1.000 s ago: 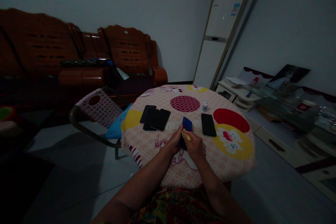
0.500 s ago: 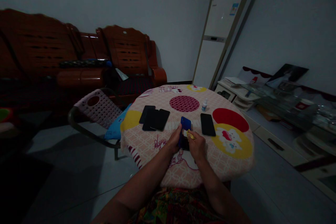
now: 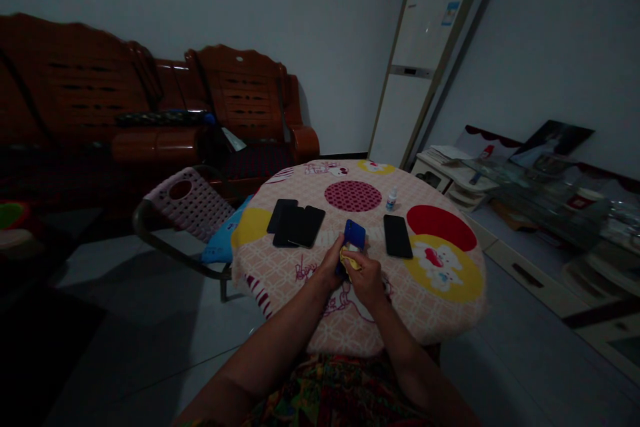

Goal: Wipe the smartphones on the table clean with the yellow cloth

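Note:
My left hand (image 3: 331, 264) grips a blue phone (image 3: 355, 232) by its left side, above the near part of the table. Pinched in my right hand (image 3: 369, 278) is a small yellow cloth (image 3: 351, 260), which lies against the phone's back and covers part of it. To the right rests a dark phone (image 3: 398, 236), flat on the tablecloth. A black folding case or flat dark device (image 3: 306, 227) lies to the left, overlapping another dark flat thing (image 3: 281, 211). Beyond my hands a small clear bottle with a white cap (image 3: 391, 199) stands upright.
A patterned cloth covers the round table (image 3: 345, 340). A woven chair (image 3: 193, 207) with a blue cushion (image 3: 223, 240) stands at its left. Wooden sofas (image 3: 245, 97) line the back wall. A tall white air conditioner (image 3: 403, 107) and a glass-topped cabinet (image 3: 530, 180) are on the right.
My right hand has moved the yellow cloth left across the phone, toward my left fingers. The phone stays in my left hand. The view has shifted slightly.

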Demonstrator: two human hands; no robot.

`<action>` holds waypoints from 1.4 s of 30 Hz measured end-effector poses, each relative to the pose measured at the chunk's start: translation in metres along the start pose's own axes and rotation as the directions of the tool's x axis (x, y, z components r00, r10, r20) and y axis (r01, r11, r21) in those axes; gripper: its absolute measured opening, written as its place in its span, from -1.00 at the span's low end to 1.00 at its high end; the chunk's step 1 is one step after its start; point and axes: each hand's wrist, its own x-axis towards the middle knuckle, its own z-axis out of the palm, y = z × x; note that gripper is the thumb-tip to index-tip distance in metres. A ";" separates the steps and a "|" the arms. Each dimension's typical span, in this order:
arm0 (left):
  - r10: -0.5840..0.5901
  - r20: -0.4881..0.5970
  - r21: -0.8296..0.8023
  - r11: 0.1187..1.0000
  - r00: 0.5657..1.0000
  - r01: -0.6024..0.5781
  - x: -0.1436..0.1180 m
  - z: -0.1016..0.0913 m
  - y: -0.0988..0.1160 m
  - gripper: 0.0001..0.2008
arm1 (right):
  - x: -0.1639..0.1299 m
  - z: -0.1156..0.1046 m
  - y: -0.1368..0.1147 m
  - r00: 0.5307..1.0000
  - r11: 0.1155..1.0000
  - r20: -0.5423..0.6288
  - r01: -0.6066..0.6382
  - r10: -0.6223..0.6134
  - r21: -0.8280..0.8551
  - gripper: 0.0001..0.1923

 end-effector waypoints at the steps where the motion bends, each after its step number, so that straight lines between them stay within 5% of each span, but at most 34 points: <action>1: -0.014 -0.009 -0.040 0.999 1.000 0.013 -0.001 0.000 0.002 -0.45 | -0.002 0.000 -0.003 1.000 1.000 0.016 0.012 -0.011 -0.014 -0.76; 6: -0.026 0.060 -0.149 0.988 0.998 0.034 0.000 -0.004 0.006 -0.46 | -0.010 0.002 -0.016 0.991 0.997 0.124 0.063 -0.056 -0.052 -0.76; 11: -0.043 0.079 -0.077 0.996 0.996 0.049 0.003 -0.009 0.007 -0.40 | -0.016 0.001 -0.018 0.988 0.995 0.135 0.080 -0.072 -0.058 -0.74; 24: 0.073 0.098 -0.181 0.982 0.993 -0.054 0.006 -0.014 0.008 -0.49 | -0.020 -0.010 -0.013 0.996 0.982 -0.050 -0.076 0.068 -0.174 -0.74; 42: -0.024 0.034 -0.161 0.987 0.999 0.029 0.006 -0.010 0.014 -0.59 | -0.004 -0.013 0.010 0.955 0.982 -0.226 -0.184 0.190 0.045 -0.70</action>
